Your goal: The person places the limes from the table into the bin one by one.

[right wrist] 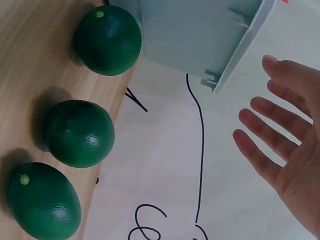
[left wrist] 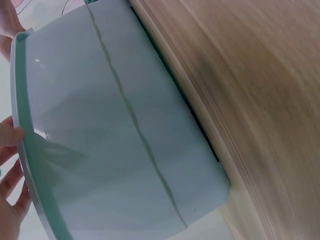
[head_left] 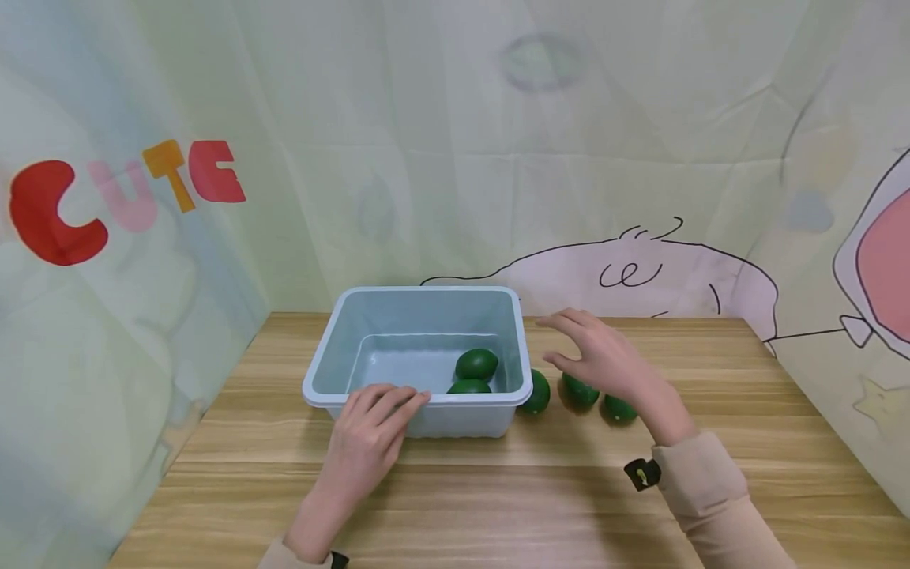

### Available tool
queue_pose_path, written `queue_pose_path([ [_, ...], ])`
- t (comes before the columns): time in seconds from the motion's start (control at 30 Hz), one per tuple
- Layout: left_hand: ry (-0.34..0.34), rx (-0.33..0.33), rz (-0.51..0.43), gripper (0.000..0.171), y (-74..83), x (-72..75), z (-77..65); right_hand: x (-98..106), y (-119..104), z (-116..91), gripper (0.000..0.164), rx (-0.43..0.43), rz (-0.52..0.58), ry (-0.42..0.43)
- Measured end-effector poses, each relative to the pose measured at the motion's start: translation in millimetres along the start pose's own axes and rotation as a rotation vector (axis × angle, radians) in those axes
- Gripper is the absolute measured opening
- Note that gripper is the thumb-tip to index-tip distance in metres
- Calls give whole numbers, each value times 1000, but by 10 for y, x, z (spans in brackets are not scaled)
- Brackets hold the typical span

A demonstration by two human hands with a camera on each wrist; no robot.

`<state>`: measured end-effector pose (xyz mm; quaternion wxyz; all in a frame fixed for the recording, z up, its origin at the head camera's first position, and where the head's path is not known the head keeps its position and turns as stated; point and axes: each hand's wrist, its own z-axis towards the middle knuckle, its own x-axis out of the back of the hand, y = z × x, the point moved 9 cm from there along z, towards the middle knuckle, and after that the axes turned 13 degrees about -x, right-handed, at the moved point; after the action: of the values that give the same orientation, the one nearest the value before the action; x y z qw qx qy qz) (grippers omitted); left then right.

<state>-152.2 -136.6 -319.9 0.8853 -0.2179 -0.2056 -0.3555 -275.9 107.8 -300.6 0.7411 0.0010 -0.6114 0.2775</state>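
A pale blue plastic bin (head_left: pixel 426 417) stands on the table with two dark green limes (head_left: pixel 477 364) inside, toward its right side. My left hand (head_left: pixel 374 427) holds the bin's near rim, fingers over the edge and thumb on the outer wall, as the left wrist view shows. Right of the bin, my right hand (head_left: pixel 600 352) hovers above the table with spread fingers and nothing in them. Below it and toward the bin lie three more limes (right wrist: pixel 80 133) in a loose row; the one nearest the bin is partly hidden by it in the head view.
The wooden table (head_left: pixel 455 506) ends at the back against a printed cloth (head_left: pixel 426 158), which also hangs along both sides. Coloured letters mark the left cloth. A dark wrist strap piece (head_left: pixel 643 474) shows by the right sleeve (head_left: pixel 704 474).
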Motion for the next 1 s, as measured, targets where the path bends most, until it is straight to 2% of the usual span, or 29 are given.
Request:
queue_pose_path([
  [0.27, -10, 2, -5, 37, -4, -5, -6, -15, 105, -79, 47, -21, 38, 41],
  [0.5, -5, -1, -8, 37, -5, 0, -6, -34, 198, -124, 48, -64, 86, 27],
  [1.0, -17, 8, -12, 39, -9, -2, -11, -99, 373, -218, 49, -59, 73, 58],
])
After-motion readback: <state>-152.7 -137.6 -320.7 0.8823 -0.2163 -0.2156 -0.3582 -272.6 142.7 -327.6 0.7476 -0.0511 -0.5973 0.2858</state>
